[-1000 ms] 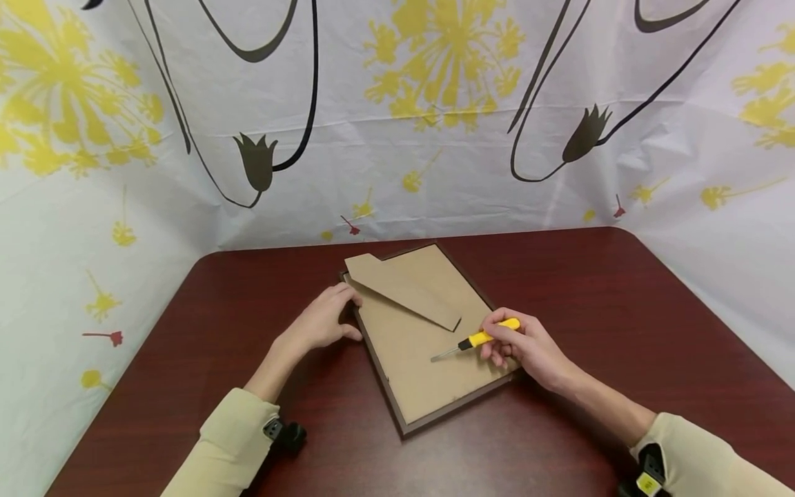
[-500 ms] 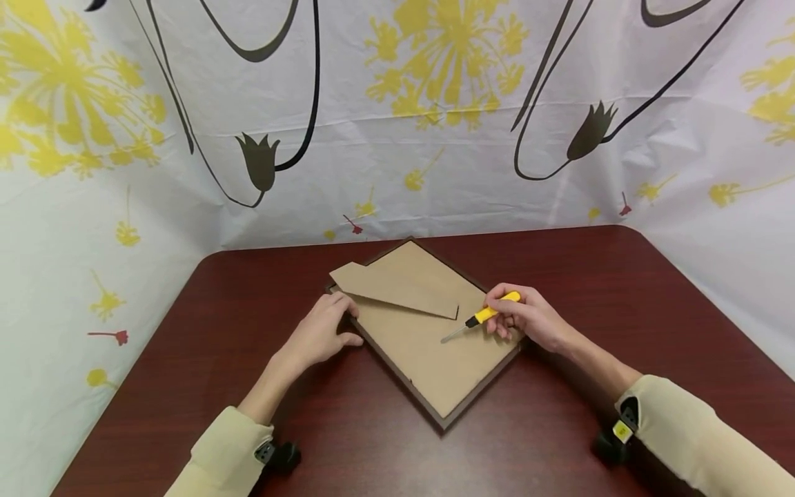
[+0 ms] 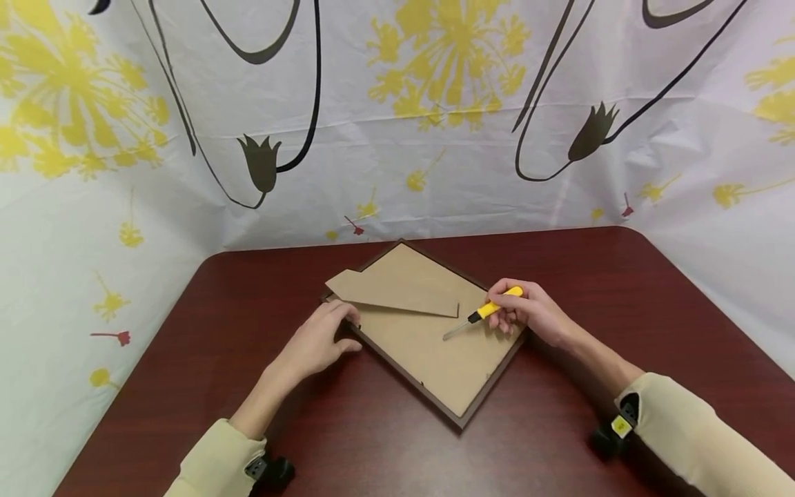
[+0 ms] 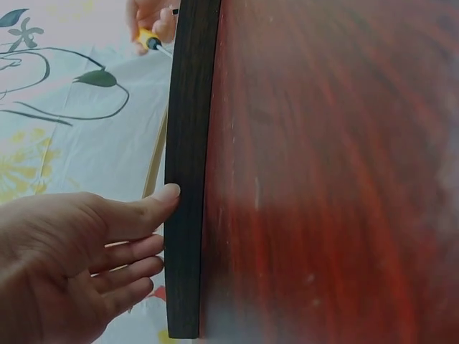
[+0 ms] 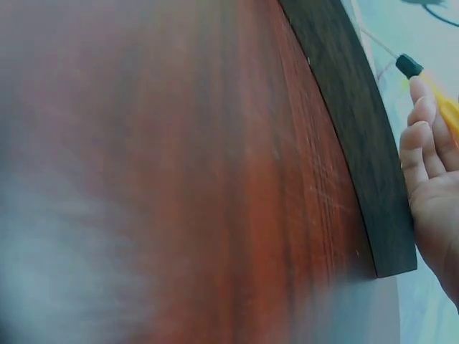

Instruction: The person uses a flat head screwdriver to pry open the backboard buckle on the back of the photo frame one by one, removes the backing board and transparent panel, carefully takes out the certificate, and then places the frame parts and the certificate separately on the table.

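Note:
A dark brown picture frame (image 3: 410, 379) lies face down, turned diagonally, its tan cardboard backing (image 3: 428, 359) upward. On the backing an easel-stand flap (image 3: 397, 290) is partly raised. My left hand (image 3: 317, 338) rests at the frame's left corner, fingers over the rim; in the left wrist view its thumb (image 4: 168, 193) touches the dark outer side. Across the frame, my right hand (image 3: 528, 310) holds a yellow-handled screwdriver (image 3: 499, 301), blade pointing down-left close over the backing. The right wrist view shows the side of this hand (image 5: 437, 186) against the frame's edge.
The frame lies on a reddish-brown wooden table (image 3: 373, 442). White cloth (image 3: 385, 152) printed with yellow and dark flowers hangs behind the table and along both sides. Small tabs (image 3: 423, 384) stick out at the backing's edge.
The frame has turned counterclockwise, its near corner swinging right and its far corner left. My right hand has moved up and slightly right with the screwdriver; my left hand has moved slightly down and left.

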Tool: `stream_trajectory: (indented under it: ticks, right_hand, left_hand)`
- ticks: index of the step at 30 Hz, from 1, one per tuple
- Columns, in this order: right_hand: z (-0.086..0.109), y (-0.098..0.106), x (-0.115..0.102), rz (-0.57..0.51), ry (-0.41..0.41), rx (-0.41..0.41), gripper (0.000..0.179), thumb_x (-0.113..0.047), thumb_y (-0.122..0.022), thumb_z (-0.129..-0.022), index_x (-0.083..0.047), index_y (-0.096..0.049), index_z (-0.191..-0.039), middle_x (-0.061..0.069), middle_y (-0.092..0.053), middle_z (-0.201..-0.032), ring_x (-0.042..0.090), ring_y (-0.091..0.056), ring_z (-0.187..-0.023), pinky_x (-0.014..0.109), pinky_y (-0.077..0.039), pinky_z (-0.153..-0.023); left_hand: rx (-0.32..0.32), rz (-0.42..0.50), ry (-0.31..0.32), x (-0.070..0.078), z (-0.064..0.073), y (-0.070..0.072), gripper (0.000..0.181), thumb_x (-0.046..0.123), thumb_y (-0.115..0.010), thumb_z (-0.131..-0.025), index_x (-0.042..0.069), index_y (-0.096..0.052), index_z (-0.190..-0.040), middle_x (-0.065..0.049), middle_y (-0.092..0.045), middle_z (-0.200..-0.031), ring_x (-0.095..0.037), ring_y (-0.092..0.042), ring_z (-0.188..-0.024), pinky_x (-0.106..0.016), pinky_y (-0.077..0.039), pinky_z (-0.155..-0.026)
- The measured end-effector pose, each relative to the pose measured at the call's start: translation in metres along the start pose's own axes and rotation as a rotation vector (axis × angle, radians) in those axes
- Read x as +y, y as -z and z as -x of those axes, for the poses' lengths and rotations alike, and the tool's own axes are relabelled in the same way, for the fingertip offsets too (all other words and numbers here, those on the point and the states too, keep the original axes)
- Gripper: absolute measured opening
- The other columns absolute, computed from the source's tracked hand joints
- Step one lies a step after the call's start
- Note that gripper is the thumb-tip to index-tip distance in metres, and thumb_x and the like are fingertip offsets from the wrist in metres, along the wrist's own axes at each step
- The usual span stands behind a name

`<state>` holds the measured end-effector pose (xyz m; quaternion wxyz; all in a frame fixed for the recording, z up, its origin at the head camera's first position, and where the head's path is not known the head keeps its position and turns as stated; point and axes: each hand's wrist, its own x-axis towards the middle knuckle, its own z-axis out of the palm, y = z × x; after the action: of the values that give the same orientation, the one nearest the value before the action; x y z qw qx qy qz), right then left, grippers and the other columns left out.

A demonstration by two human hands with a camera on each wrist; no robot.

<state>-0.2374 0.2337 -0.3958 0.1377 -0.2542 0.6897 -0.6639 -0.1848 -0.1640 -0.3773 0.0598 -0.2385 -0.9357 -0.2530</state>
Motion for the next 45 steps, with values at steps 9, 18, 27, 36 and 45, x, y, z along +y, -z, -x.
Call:
stream_trajectory:
  ticks: [9,18,27,36,45]
  right_hand:
    - [0.019,-0.033,-0.009,-0.078,0.000,0.065,0.017,-0.012,-0.053,-0.105,0.005,-0.057,-0.102,0.010,-0.069,-0.075,0.015,-0.058,-0.060,0.025,-0.047,-0.052]
    - [0.026,-0.062,-0.009,-0.100,-0.043,0.101,0.020,-0.013,-0.054,-0.105,0.007,-0.055,-0.104,0.010,-0.069,-0.077,0.013,-0.059,-0.062,0.024,-0.049,-0.055]
    - [0.016,-0.075,-0.008,-0.054,-0.070,0.112,0.026,-0.017,-0.059,-0.103,0.009,-0.055,-0.104,0.012,-0.069,-0.073,0.013,-0.056,-0.057,0.024,-0.048,-0.053]
    - [0.001,-0.050,-0.001,-0.029,-0.058,0.131,0.025,-0.017,-0.058,-0.104,0.008,-0.055,-0.105,0.012,-0.068,-0.073,0.013,-0.056,-0.056,0.023,-0.047,-0.050]
    - [-0.009,-0.030,0.002,-0.032,-0.028,0.143,0.025,-0.017,-0.056,-0.105,0.009,-0.056,-0.106,0.013,-0.068,-0.074,0.015,-0.056,-0.056,0.024,-0.047,-0.050]
  left_hand:
    - [0.104,-0.042,-0.086,-0.009,-0.006,0.008,0.047,0.007,-0.092,-0.073,0.007,-0.066,-0.112,-0.008,-0.059,-0.114,-0.031,-0.054,-0.111,-0.047,-0.046,-0.095]
    - [0.004,-0.075,-0.055,-0.023,-0.019,0.007,0.055,0.013,-0.094,-0.070,0.004,-0.062,-0.113,-0.012,-0.056,-0.114,-0.037,-0.049,-0.114,-0.048,-0.043,-0.097]
    - [-0.074,-0.076,-0.006,-0.028,-0.022,0.006,0.042,0.019,-0.093,-0.072,0.009,-0.059,-0.094,-0.003,-0.054,-0.097,-0.027,-0.051,-0.099,-0.043,-0.045,-0.088]
    - [-0.093,-0.103,0.001,-0.011,-0.010,0.007,0.041,0.024,-0.094,-0.070,0.011,-0.057,-0.083,0.000,-0.052,-0.085,-0.022,-0.048,-0.089,-0.038,-0.044,-0.078]
    - [-0.118,-0.048,-0.056,0.011,0.011,0.007,0.034,0.022,-0.089,-0.078,0.013,-0.057,-0.080,0.004,-0.048,-0.072,-0.014,-0.046,-0.079,-0.028,-0.042,-0.068]
